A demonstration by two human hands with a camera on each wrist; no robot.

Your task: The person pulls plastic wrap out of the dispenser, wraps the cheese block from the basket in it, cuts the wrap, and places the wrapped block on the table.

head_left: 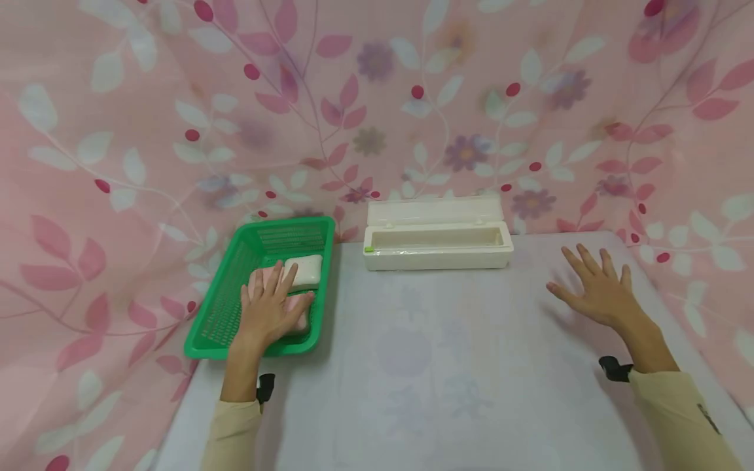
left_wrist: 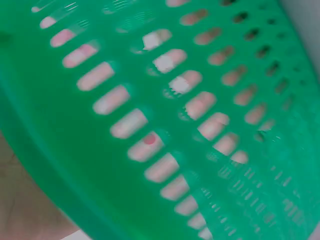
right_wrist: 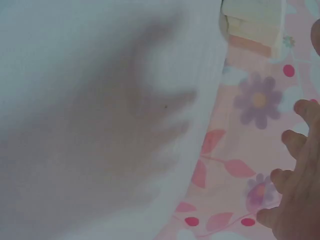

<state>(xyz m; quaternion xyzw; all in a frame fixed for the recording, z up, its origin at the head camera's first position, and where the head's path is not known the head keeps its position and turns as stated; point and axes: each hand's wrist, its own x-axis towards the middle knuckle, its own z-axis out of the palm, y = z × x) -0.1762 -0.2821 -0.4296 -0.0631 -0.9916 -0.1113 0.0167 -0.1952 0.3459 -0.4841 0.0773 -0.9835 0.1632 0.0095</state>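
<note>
A green plastic basket [head_left: 203,351] holds a white rounded bar that looks like soap [head_left: 305,272] and similar pink bars [head_left: 302,320]. My left hand [head_left: 266,314] is over the basket with fingers spread, overlapping the pink bars; whether it touches them I cannot tell. In the left wrist view, the basket's slotted wall [left_wrist: 60,135] fills most of the picture. On the right, my right hand [head_left: 601,294] hovers above the table with spread fingers and holds nothing. Its fingers also show at the edge of the right wrist view, and its shadow falls on the cloth.
A long white box [head_left: 438,261] with its lid raised stands at the back of the table [head_left: 412,366], a small green mark at its left end. Pink floral cloth [head_left: 400,118] hangs behind and along both sides. The basket stands at the table's left edge.
</note>
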